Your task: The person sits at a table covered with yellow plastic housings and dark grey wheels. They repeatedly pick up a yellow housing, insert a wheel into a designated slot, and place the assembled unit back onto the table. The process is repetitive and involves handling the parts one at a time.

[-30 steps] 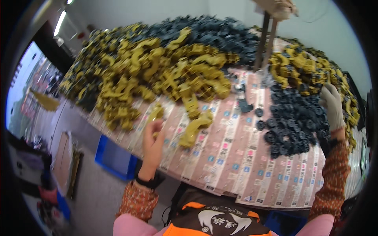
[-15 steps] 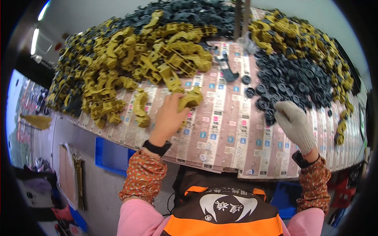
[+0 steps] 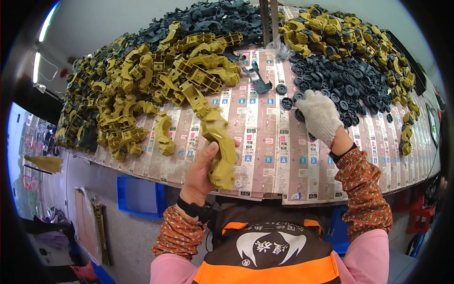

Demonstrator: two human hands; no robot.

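Observation:
My bare left hand point(image 3: 198, 175) is wrapped round a mustard-yellow plastic toy car body point(image 3: 223, 158), held over the front part of the table. Its far end is slightly blurred and overlaps other yellow pieces behind it. My right hand point(image 3: 319, 116), in a pale knitted glove, is at the near left side of a heap of dark toy wheels point(image 3: 362, 85). Its fingers are curled down among the wheels; whether one is between them is hidden. Just left of it lie two loose wheels point(image 3: 286, 103) and a dark plastic chassis piece point(image 3: 257, 79).
A large heap of yellow car bodies point(image 3: 135, 71) covers the left, with dark chassis parts point(image 3: 203, 21) behind. Yellow bodies with wheels fitted point(image 3: 331, 33) are piled at the far right. A metal post point(image 3: 266, 21) rises at the back. Below the table's edge is a blue bin point(image 3: 139, 196).
My left hand has pulled the yellow car body nearer, away from the heap. My right hand has moved left and farther in along the wheels. The view has shifted slightly.

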